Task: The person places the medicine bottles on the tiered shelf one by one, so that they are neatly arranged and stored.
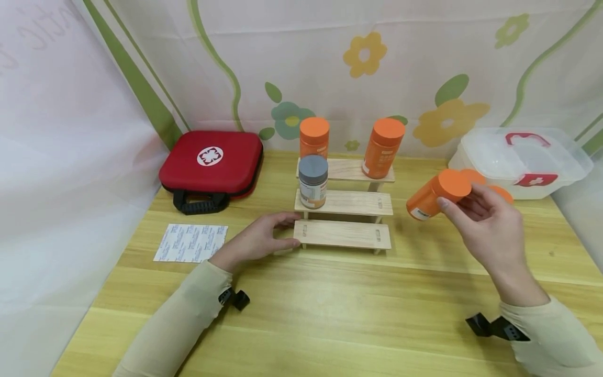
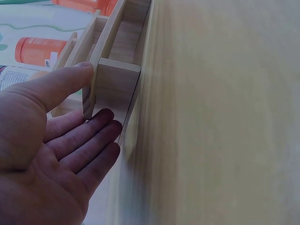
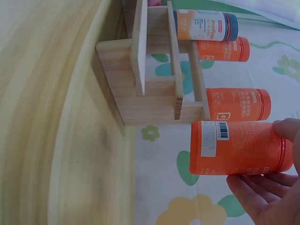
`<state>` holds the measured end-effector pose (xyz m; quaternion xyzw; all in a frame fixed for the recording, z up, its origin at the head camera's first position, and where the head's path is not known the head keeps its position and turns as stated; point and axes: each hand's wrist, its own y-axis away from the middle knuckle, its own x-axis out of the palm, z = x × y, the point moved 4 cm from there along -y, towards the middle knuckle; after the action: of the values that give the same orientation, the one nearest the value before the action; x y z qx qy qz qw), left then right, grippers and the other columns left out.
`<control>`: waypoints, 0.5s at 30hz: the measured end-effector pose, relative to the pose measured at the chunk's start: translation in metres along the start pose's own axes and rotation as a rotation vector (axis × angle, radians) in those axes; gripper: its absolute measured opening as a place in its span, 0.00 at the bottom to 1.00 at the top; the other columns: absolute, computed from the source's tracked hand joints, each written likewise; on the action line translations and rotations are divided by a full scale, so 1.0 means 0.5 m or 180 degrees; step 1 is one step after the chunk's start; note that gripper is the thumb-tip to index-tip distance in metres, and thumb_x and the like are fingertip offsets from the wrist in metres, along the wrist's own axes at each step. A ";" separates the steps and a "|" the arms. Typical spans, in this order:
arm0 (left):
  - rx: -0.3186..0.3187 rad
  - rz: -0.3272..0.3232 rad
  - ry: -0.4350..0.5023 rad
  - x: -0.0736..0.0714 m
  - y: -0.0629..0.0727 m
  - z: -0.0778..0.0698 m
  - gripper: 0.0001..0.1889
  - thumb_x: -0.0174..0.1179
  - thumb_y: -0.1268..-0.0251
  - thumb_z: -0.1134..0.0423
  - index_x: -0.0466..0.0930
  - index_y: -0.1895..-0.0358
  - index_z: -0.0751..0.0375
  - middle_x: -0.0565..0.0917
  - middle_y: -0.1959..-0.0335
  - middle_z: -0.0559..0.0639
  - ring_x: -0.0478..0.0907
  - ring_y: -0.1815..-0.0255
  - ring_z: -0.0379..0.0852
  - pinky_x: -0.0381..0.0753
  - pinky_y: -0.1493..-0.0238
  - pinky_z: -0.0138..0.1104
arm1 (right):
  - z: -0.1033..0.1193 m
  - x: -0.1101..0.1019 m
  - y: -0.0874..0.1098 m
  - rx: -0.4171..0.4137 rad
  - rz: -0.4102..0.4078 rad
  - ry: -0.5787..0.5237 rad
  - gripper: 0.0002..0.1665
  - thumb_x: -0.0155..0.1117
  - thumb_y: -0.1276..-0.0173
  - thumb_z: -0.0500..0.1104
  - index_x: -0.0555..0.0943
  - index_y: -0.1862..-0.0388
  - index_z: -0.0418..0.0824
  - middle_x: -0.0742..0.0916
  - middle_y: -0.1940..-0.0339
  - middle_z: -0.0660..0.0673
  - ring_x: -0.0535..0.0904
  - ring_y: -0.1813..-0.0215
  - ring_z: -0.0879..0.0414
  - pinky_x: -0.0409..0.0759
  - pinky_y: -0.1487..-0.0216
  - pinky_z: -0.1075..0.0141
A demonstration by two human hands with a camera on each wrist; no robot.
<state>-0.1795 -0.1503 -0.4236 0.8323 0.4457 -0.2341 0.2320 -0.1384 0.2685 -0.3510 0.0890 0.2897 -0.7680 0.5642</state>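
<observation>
In the head view my left hand (image 1: 259, 238) is at the left end of the wooden three-step display rack (image 1: 344, 234). Its thumb and fingers hold the two corners of the lowest board, as the left wrist view shows. My right hand (image 1: 494, 230) grips an orange bottle (image 1: 426, 199) near its lid, tilted and raised to the right of the rack. One orange bottle (image 1: 314, 139) stands at the left of the top step, another orange bottle (image 1: 382, 152) at its right. A grey-lidded bottle (image 1: 313, 183) is on the middle step's left side.
More orange lids (image 1: 500, 193) show partly behind my right hand. A translucent first-aid box (image 1: 518, 152) is at the back right. A red first-aid case (image 1: 212, 162) lies at the back left, with a blister pack (image 1: 190, 242) in front of it on the table (image 1: 320, 319).
</observation>
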 end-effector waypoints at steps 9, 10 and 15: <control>-0.0023 0.0005 0.0004 0.000 0.001 0.001 0.34 0.74 0.29 0.54 0.75 0.23 0.55 0.81 0.26 0.52 0.77 0.25 0.53 0.71 0.18 0.52 | 0.046 0.013 -0.007 -0.0276 -0.0013 -0.0175 0.29 0.81 0.35 0.32 0.86 0.35 0.36 0.89 0.50 0.65 0.88 0.51 0.74 0.82 0.49 0.84; -0.0022 0.0006 0.0005 0.000 0.001 0.001 0.34 0.74 0.29 0.54 0.75 0.23 0.55 0.81 0.26 0.52 0.77 0.25 0.53 0.71 0.18 0.52 | 0.051 0.015 -0.008 -0.0314 0.0006 -0.0197 0.29 0.80 0.35 0.31 0.85 0.35 0.36 0.89 0.50 0.64 0.88 0.51 0.73 0.83 0.49 0.84; 0.0005 0.0007 0.0010 0.000 0.000 0.001 0.34 0.74 0.28 0.54 0.75 0.22 0.55 0.80 0.26 0.52 0.77 0.25 0.53 0.71 0.18 0.53 | 0.067 0.027 -0.011 -0.0388 0.0066 -0.0233 0.31 0.79 0.34 0.32 0.84 0.31 0.36 0.89 0.48 0.64 0.87 0.49 0.71 0.83 0.48 0.83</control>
<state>-0.1793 -0.1505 -0.4240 0.8333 0.4450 -0.2328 0.2309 -0.1417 0.2403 -0.3282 0.0293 0.3142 -0.7458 0.5868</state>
